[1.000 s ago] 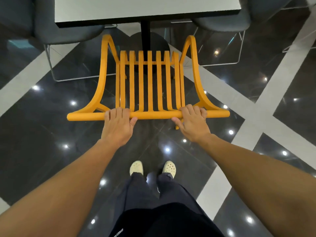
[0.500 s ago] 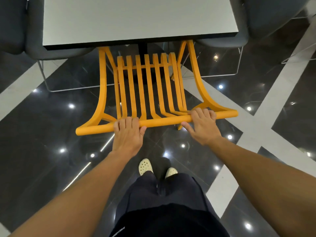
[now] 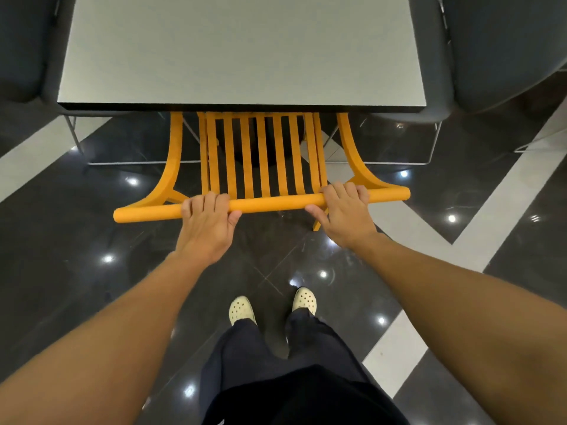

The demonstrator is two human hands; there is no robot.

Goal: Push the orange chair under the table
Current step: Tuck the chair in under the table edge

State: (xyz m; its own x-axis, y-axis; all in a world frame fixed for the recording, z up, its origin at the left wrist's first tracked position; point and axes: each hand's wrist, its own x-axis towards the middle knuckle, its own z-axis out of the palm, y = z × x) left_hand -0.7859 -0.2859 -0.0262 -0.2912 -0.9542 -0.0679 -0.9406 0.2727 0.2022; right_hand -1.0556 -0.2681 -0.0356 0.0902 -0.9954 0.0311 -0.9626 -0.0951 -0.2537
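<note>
The orange chair (image 3: 264, 161) is sitting farther under the desk (image 3: 242, 50) than before, seat front now hidden. Left hand (image 3: 205, 228) and right hand (image 3: 346, 216) are keeping a clenched grip on its top rail. Grey chairs (image 3: 491, 50) are flanking at 10 and 2 o'clock.

Café or canteen – polished tile floor (image 3: 92, 228), table (image 3: 239, 50), grey chairs (image 3: 491, 41).

Matt orange chair (image 3: 264, 161), smooth matt grey table (image 3: 242, 50), glossy polished floor (image 3: 76, 228)
</note>
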